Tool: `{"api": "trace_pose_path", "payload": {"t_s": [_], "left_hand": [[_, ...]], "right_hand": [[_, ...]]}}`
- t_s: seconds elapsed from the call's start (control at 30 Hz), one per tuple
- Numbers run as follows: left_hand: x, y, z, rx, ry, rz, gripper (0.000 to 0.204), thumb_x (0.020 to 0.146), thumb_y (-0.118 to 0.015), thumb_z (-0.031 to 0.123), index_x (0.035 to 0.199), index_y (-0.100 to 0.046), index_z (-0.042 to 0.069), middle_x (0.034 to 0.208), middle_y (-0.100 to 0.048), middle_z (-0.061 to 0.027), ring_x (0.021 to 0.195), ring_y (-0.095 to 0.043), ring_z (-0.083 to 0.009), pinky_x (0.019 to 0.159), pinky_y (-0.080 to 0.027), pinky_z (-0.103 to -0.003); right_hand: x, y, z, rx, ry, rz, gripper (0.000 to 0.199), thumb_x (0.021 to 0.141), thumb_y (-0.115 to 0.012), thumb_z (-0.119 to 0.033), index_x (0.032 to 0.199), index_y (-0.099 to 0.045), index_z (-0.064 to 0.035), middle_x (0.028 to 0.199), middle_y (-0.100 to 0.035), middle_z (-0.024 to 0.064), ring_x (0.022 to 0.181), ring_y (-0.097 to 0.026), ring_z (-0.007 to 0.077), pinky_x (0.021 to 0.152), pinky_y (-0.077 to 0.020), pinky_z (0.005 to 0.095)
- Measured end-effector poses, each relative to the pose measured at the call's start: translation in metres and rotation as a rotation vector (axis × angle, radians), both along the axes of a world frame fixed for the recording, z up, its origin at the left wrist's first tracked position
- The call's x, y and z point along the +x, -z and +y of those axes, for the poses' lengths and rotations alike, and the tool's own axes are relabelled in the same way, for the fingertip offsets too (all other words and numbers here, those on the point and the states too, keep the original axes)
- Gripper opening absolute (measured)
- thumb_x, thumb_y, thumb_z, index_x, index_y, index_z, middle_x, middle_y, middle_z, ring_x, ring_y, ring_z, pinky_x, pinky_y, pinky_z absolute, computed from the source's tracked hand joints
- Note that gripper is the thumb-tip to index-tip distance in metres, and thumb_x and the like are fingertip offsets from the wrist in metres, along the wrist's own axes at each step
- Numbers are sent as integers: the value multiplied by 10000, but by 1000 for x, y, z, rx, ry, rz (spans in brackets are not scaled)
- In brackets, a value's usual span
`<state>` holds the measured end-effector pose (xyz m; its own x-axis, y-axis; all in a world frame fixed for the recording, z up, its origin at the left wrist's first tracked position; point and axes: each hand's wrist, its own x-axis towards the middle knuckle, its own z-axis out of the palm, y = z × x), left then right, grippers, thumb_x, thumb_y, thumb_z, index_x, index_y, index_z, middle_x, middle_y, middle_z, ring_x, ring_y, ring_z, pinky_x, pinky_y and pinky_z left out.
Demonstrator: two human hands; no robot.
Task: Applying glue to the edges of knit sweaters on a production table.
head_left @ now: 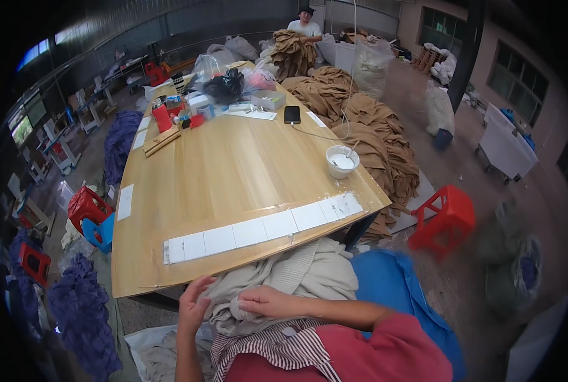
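A heap of cream knitted garments [316, 270] lies in my lap against the table's near edge, with a ribbed band showing on it. My right hand [266, 302] is closed on a bunched part of the knitted fabric. Just left of it, my left hand [194, 304] is raised at the edge of the heap with its fingers apart, holding nothing that I can see. A striped apron [274, 347] partly shows beneath the fabric.
On the wooden table [233, 172] are a row of white cards [249, 232], a bowl of white paste [342, 163], a phone [292, 115] and wood blocks [161, 141]. Brown garments [373, 127] pile up right, near a red stool [446, 219]. Another person [305, 27] handles brown fabric.
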<state>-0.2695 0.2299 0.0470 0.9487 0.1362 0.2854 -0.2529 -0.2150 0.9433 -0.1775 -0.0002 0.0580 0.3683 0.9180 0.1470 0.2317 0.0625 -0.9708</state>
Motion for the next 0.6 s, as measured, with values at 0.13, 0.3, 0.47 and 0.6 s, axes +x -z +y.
{"api": "trace_pose_path", "payload": {"t_s": [0.13,0.3,0.47,0.6], "left_hand": [[28,17,-18,121,510,612,521,849,-728,237,1311,-568,58,1186,-653,-77,1102,-590,-170,949,-459,-314],[0,102,-23,276,53,597,457,695,-774,127,1136,-676,52,1099,-682,-133,1040,-637,-236,904,-484,-321],[-10,136,0,-3,-278,518,416,785,-668,49,1132,-440,26,939,-674,-121,844,-649,-155,737,-516,-274],[5,107,-4,-795,-456,586,471,836,-661,102,1212,-381,56,963,-656,-167,801,-681,-193,607,-545,-295]], "right_hand": [[13,-109,-64,375,-63,59,294,995,-502,-215,808,-551,5,700,-557,79,659,-534,159,607,-416,303],[32,-84,-97,702,-440,272,312,967,-517,-156,737,-577,46,733,-604,193,581,-567,353,514,-434,412],[43,-57,-97,610,-706,353,293,966,-536,-140,768,-607,63,748,-620,188,578,-592,340,513,-462,395],[44,-18,-110,394,-612,534,275,963,-557,-142,796,-604,70,727,-611,183,669,-626,350,580,-474,355]]}}
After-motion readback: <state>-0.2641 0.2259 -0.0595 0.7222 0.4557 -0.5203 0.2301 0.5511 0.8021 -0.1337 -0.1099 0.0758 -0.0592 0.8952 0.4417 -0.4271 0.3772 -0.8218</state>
